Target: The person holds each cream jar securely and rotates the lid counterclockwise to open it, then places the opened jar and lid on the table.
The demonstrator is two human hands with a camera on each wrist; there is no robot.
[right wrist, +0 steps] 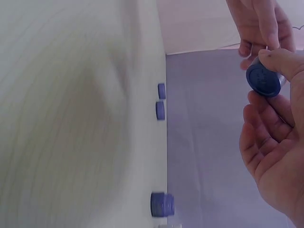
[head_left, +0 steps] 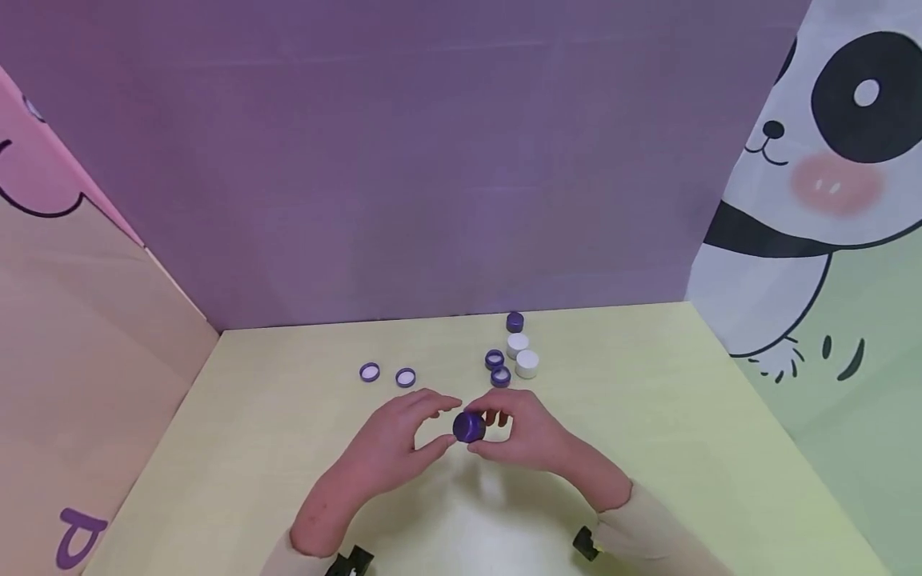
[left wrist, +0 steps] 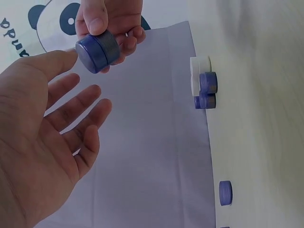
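A small round purple jar with its lid on (head_left: 469, 427) is held up over the table, tilted on its side. My right hand (head_left: 529, 432) pinches it between thumb and fingers; the right wrist view shows a flat, dark round end of the jar (right wrist: 263, 80) facing that camera. On the other side my left hand (head_left: 392, 440) is spread with loosely bent fingers, its thumb tip right at the jar's edge. From the left wrist view, the left palm (left wrist: 52, 137) holds nothing, and the jar's smooth shiny end (left wrist: 90, 54) points toward that hand.
Two purple lids, one (head_left: 370, 372) left of the other (head_left: 406, 378), lie with pale insides up. Further right stand two purple ring-shaped pieces (head_left: 500, 376), two white round pieces (head_left: 527, 364) and a purple one (head_left: 515, 322). A purple panel (head_left: 432, 160) rises behind the pale table (head_left: 238, 448).
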